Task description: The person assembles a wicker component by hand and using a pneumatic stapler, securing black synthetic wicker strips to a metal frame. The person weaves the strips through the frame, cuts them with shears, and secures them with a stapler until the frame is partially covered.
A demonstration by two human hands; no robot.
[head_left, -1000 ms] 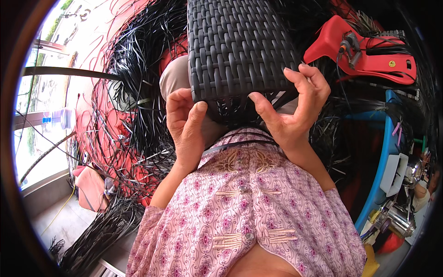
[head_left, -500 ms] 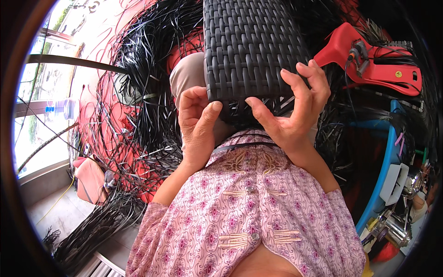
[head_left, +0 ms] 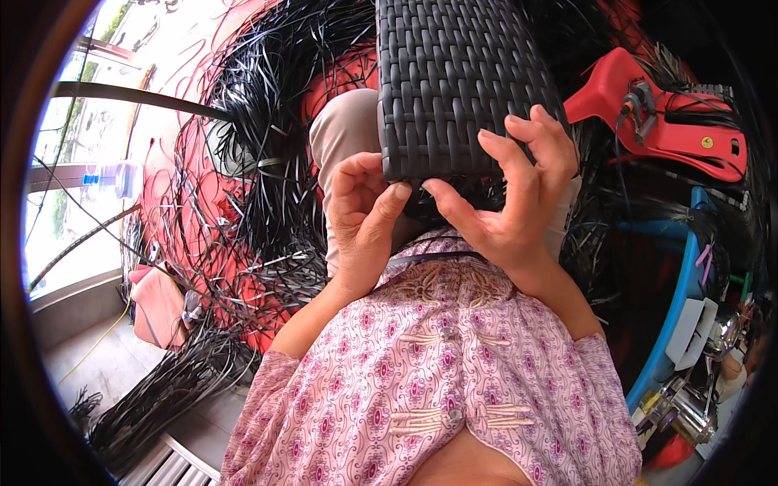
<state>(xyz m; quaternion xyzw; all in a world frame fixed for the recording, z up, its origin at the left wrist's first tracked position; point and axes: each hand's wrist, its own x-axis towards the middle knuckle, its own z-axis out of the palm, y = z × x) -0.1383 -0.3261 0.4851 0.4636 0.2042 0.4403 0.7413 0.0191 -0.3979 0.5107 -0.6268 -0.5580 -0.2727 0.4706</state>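
A dark grey woven piece (head_left: 466, 101), plaited from flat plastic strips, extends away from me above my lap. Its near edge lies between my two hands. My left hand (head_left: 363, 231) has its fingers curled and its thumb bent at the near left corner, pinching the edge there. My right hand (head_left: 527, 198) has its fingers spread over the right part of the weave. Its thumb points left along the near edge, close to my left thumb. Whatever lies under the edge between the thumbs is in shadow and hard to make out.
Loose black strips (head_left: 267, 121) heap up at the left over a red surface (head_left: 182, 215). At the right are a red plastic seat (head_left: 640, 121) with a tool on it and a blue tub (head_left: 660, 344). A bundle of strips (head_left: 174, 397) lies lower left.
My right thumb has come closer to my left thumb along the near edge. The woven piece and both hands sit slightly farther right in the picture, whose view has also shifted a little.
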